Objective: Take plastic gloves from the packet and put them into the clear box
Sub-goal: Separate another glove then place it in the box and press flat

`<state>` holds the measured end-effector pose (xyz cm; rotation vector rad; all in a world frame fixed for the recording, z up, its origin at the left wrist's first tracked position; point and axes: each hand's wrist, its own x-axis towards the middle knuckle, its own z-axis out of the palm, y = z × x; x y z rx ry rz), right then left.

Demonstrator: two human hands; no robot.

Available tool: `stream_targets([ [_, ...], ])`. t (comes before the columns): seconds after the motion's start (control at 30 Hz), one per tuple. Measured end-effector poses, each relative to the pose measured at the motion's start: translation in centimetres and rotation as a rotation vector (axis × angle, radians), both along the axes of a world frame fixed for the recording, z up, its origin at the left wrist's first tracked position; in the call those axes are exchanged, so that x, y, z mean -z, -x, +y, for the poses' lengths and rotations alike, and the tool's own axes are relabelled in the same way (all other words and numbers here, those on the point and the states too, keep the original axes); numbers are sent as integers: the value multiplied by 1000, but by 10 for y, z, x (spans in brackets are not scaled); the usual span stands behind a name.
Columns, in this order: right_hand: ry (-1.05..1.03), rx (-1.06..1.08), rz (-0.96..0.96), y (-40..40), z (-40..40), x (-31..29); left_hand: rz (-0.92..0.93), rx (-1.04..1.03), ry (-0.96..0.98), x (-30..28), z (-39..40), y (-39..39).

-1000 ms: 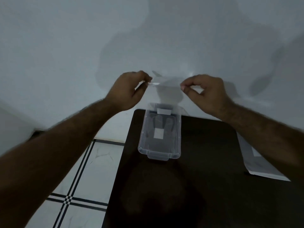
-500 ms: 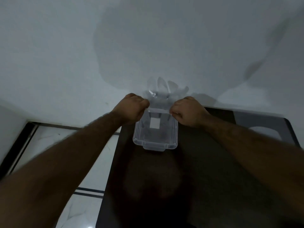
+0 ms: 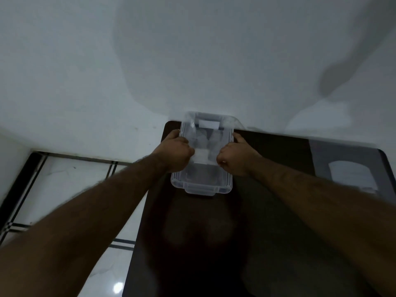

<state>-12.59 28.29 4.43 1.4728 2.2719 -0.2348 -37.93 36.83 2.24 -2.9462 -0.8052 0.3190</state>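
The clear box (image 3: 201,187) stands on the dark table's far left part, close to the wall. My left hand (image 3: 174,154) and my right hand (image 3: 234,156) are over the box's two long sides, fingers curled, pinching a thin clear plastic glove (image 3: 203,142) that is stretched low inside the box. The glove is faint and partly blurred; its fingers point toward the wall. The glove packet (image 3: 351,174), a flat pale sheet with a white label, lies at the table's far right.
The dark table (image 3: 267,221) butts against a pale wall (image 3: 192,61). White tiled floor with dark lines (image 3: 70,185) shows on the left, below the table's left edge.
Both hands came down from in front of the wall with the glove held between them and are now low over the box. The view has tilted down and shifted.
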Motion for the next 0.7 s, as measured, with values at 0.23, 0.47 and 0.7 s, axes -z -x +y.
stream_targets([
  [0.23, 112, -45, -57, 17, -2, -4, 224, -6, 101, -3, -3, -12],
  [0.47, 231, -103, -43, 28, 4, -3, 244, -23, 172, 1, -1, -11],
  [0.7, 95, 23, 160, 33, 26, 6, 289, -15, 184, -4, -9, -13],
])
